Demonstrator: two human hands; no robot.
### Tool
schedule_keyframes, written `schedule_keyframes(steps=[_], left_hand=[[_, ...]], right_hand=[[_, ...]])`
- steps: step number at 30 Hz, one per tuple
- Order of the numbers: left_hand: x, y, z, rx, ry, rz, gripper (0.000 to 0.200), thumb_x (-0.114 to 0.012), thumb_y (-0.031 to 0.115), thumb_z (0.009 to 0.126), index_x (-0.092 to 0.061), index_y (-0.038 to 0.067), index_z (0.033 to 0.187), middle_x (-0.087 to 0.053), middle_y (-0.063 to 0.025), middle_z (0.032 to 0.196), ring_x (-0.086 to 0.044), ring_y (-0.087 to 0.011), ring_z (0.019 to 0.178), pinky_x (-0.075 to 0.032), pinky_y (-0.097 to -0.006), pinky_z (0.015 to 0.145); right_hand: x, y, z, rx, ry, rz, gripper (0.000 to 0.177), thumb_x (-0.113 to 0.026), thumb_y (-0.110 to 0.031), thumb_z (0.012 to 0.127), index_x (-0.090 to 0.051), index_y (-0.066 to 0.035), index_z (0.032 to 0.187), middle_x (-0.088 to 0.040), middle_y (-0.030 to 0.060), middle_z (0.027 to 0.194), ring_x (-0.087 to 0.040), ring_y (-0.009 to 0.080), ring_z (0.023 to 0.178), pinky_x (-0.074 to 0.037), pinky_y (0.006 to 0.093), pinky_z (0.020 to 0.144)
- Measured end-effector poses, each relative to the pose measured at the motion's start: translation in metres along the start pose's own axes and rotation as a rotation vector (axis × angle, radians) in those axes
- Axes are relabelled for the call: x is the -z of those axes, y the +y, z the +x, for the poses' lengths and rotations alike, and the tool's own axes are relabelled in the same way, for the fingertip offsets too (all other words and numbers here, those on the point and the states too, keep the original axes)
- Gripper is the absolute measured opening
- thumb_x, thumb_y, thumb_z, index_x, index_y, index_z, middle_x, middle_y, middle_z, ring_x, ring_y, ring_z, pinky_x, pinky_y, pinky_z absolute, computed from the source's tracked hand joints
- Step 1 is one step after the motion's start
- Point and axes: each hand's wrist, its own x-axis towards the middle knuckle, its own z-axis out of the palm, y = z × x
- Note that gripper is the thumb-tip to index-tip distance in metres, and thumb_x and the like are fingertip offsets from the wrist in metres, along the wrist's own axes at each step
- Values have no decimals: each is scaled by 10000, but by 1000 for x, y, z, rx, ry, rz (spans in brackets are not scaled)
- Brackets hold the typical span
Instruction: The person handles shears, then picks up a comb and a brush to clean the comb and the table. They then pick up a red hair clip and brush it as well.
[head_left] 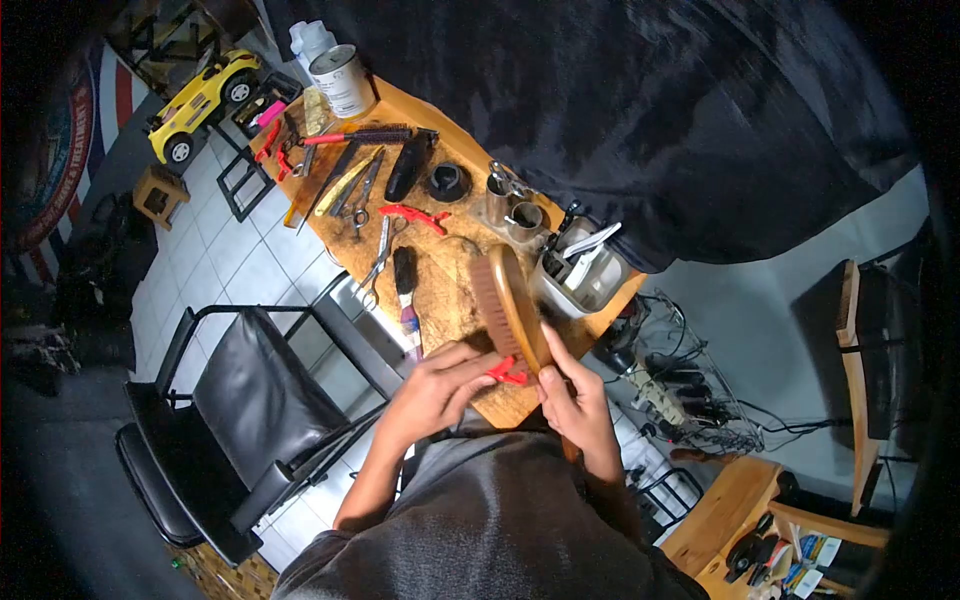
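A wooden brush [518, 305] with brown bristles facing left is held up over the near end of a wooden table [445, 290]. My right hand [575, 400] is closed around the brush's lower part, its handle pointing down toward my body. Pinched in the fingers of my left hand [440, 392] is a red clip [509, 371], close against the lower bristles. Just beyond my left hand lies a dark-bristled brush [405, 275]. Another red clip [415, 217] rests farther up the table.
Scissors [378, 262], a black clipper [409, 165], metal cups [524, 218], a grey bin [585, 275] and a can [342, 80] stand or lie on the table. A black chair [265, 395] is at left. Cables [700, 400] hang at right.
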Motion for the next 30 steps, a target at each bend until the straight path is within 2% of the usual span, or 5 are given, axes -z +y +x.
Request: schedule_keyframes(steps=[10, 17, 22, 25, 30], left_hand=[[7, -5, 5, 164, 394, 95, 193, -642, 14, 797, -675, -9, 987, -672, -148, 960, -648, -285, 875, -489, -339, 814], [-10, -13, 0, -187, 37, 166, 292, -659, 4, 701, -688, 24, 990, -657, -140, 977, -612, -321, 950, -474, -387, 838], [-9, -5, 6, 32, 264, 98, 235, -661, -2, 756, -682, 6, 990, -657, -147, 954, -630, -271, 880, -488, -334, 789], [6, -9, 9, 123, 439, 116, 219, -669, -7, 777, -666, -21, 995, -660, -130, 933, -634, -212, 848, -483, -288, 771], [9, -8, 5, 144, 367, 62, 201, -666, -23, 764, -669, -27, 965, -655, -127, 933, -632, -214, 844, -481, -287, 772]], right_hand=[[4, 4, -9, -35, -113, 25, 469, -502, -120, 950, -375, -62, 1397, -470, -45, 678, -376, 10, 531, -327, 171, 479], [-8, 2, 3, 43, -1, -28, 467, -509, -114, 943, -382, -37, 1386, -465, -50, 696, -402, 19, 605, -356, 179, 524], [-4, -3, 1, 61, 73, 89, 461, -506, -86, 935, -393, -31, 1379, -498, -54, 712, -418, 21, 605, -370, 182, 533], [-1, -4, -6, -8, 4, 59, 460, -516, -77, 924, -409, -26, 1368, -545, -36, 767, -448, 32, 657, -397, 192, 570], [-10, 1, -4, 80, -31, -183, 452, -565, -117, 905, -447, -16, 1330, -635, 129, 1011, -533, 62, 839, -451, 229, 754]])
